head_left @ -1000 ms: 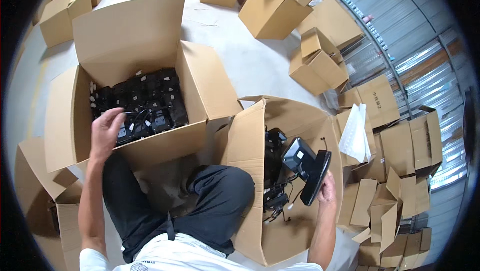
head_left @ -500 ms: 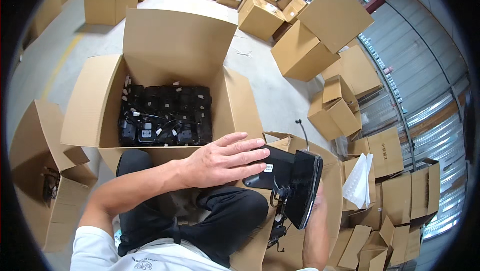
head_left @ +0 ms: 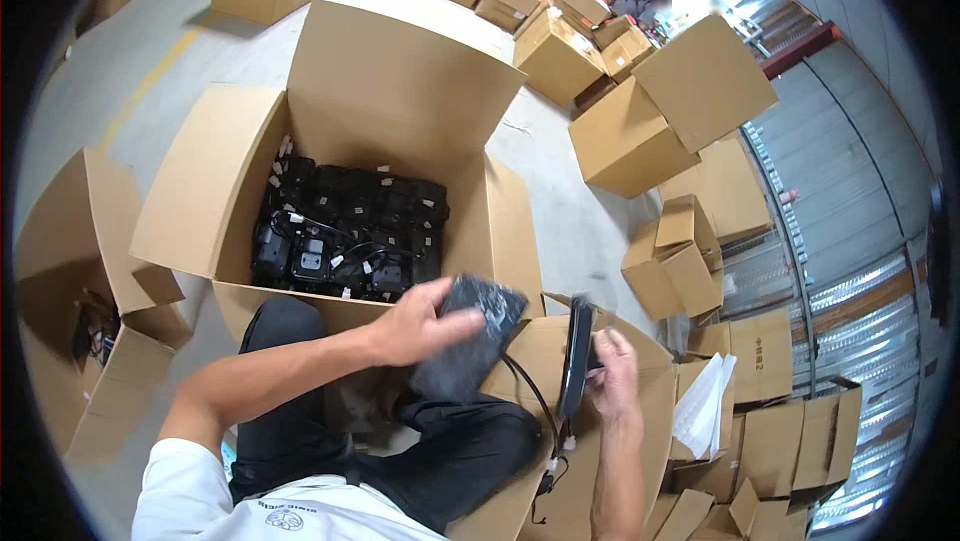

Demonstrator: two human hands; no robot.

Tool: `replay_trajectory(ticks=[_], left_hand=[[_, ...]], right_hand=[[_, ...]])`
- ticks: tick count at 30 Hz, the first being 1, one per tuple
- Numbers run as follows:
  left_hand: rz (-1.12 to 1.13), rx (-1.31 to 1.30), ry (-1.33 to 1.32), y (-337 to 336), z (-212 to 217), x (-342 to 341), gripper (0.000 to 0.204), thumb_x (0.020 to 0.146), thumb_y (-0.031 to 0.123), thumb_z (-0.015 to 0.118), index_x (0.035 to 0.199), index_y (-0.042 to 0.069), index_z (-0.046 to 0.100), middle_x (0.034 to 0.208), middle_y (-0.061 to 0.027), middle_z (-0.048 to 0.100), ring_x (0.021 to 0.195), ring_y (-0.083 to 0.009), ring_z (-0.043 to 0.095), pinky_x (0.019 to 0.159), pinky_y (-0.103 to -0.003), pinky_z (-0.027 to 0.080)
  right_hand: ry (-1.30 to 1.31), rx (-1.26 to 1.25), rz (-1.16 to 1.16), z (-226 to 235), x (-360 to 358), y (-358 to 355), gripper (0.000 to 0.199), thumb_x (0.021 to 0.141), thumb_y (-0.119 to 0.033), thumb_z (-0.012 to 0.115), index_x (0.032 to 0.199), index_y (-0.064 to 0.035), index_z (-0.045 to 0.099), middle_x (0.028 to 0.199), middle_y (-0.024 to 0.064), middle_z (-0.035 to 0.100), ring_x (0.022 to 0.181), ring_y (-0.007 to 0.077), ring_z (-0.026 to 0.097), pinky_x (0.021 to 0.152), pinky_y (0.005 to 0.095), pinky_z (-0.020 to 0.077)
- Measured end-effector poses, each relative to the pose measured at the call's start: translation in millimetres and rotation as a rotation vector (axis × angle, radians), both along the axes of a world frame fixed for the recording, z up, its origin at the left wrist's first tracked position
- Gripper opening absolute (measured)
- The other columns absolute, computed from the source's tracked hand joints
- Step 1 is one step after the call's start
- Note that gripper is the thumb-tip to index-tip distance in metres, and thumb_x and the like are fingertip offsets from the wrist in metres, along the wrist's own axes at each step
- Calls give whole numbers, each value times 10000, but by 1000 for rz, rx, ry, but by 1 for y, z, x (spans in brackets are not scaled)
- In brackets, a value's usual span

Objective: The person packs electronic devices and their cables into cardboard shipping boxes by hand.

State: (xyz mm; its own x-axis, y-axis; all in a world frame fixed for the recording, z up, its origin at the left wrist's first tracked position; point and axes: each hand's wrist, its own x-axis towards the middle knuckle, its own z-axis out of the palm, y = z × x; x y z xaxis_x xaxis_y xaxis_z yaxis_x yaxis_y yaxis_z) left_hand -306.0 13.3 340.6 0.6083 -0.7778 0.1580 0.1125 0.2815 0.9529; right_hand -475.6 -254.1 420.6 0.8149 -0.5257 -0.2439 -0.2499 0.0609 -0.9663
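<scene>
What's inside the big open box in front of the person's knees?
The big open cardboard box is filled with black devices tangled with cables and small white tags. Only the top layer shows; anything underneath and the box bottom are covered.

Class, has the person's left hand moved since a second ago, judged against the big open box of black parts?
Yes. The left hand left the open box and came right onto the grey pouch.

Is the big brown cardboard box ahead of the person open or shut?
Open: the big brown cardboard box has its flaps spread, showing black devices inside.
</scene>
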Motion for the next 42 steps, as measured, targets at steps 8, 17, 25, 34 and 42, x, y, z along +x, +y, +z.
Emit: replay_trajectory(ticks=[8,17,25,34,42], left_hand=[[138,123,420,-31,-53,9,499,1074,424,428,1310,-3,535,1192,-103,633,1112,-173,572,992,-349,470],[183,-97,433,-11,-60,14,591,1003,490,553,1323,-6,516,1198,-110,615,1099,-181,568,995,-333,470],[134,-169,674,-4,-43,17,531,924,321,717,1307,27,494,1161,-97,615,1054,-179,620,951,-355,526],[39,-272,807,-5,-32,18,486,994,368,626,1328,51,472,1194,-87,615,1096,-189,616,963,-382,523],[258,-99,271,14,-44,43,639,951,253,705,1443,-7,390,1351,-147,534,1264,-213,522,1091,-354,426]], right_hand=[[-124,-981,-81,-6,66,89,183,932,-145,702,944,33,663,824,33,624,726,105,542,675,277,462],[-260,-1089,80,-66,106,128,233,931,-161,703,856,37,605,743,97,553,667,187,528,613,340,439],[-56,-419,135,-24,94,100,273,1008,-248,624,1000,25,624,938,96,638,855,152,588,749,308,492],[-352,-1932,663,-62,68,120,679,740,-241,837,1301,5,542,1332,218,564,1245,371,548,1066,503,430],[-253,-347,41,-47,88,90,433,999,-250,580,1330,21,510,1232,131,615,1136,234,620,970,365,511]])
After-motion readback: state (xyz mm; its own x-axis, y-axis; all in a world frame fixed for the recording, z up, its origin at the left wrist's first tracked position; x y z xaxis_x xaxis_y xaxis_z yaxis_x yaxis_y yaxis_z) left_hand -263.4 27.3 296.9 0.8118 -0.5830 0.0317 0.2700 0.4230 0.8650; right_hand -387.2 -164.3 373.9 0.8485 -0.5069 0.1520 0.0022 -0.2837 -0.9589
